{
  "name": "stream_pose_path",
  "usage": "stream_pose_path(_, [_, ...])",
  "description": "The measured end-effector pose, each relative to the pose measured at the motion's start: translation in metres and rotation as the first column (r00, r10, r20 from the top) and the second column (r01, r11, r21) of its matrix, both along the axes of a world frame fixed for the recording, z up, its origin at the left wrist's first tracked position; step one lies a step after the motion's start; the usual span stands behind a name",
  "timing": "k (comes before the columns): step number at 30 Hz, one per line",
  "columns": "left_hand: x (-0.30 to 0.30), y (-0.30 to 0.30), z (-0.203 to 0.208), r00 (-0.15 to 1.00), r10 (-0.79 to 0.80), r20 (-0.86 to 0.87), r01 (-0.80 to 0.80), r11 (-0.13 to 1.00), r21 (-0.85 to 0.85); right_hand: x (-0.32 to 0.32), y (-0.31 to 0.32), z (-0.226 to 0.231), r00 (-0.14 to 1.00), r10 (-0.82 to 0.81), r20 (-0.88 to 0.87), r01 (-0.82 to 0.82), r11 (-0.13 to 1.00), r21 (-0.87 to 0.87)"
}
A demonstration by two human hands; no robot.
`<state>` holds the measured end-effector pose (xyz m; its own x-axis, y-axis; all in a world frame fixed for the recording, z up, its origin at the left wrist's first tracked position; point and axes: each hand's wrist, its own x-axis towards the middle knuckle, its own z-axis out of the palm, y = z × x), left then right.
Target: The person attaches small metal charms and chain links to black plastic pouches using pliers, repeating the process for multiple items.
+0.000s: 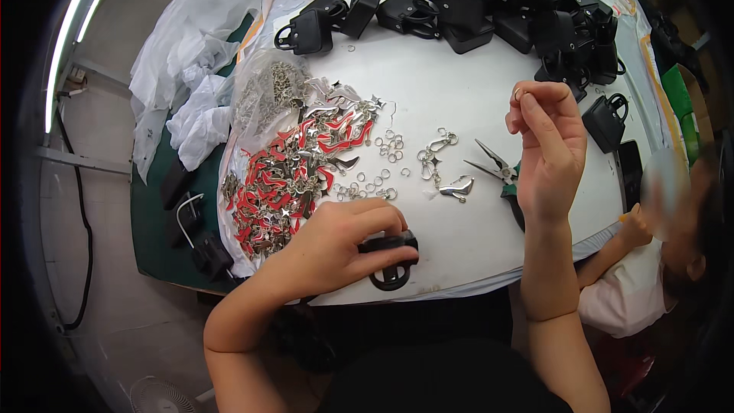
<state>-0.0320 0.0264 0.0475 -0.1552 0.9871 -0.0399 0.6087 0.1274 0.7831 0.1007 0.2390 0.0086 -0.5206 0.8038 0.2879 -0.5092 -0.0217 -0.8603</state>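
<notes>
At the front edge of the table, my left hand point(336, 241) is closed around a small black mini handbag point(405, 241), its looped handle pointing toward me. Raised over the right side, my right hand point(550, 138) pinches a tiny metal ring point(519, 95) between thumb and fingertips. Pliers point(505, 173) with dark green grips lie beside that hand, jaws apart. Left of them rests a silver charm chain point(434, 160) with a star and a shoe-shaped piece. Loose silver rings point(391, 145) are scattered nearby, next to a heap of red and silver shoe-shaped charms point(287, 172).
Many black mini handbags point(466, 4) are piled at the back. A clear bag of metal fittings point(267, 95) and white plastic sheeting point(191, 53) are at left. A phone point(630, 172) lies at the right edge, where another person point(627, 291) leans close.
</notes>
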Motion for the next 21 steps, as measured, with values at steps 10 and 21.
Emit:
stream_pose_path(10, [-0.031, 0.011, -0.050, 0.962, 0.102, -0.254, -0.098, 0.995, 0.030, -0.015, -0.015, -0.007, 0.961, 0.180, 0.210, -0.199, 0.977, 0.074])
stream_pose_path(21, [-0.032, 0.013, -0.064, 0.752, -0.011, -0.659, 0.034, 0.999, 0.022, -0.042, -0.030, 0.001, 0.843, 0.386, 0.374, -0.484, 0.847, 0.217])
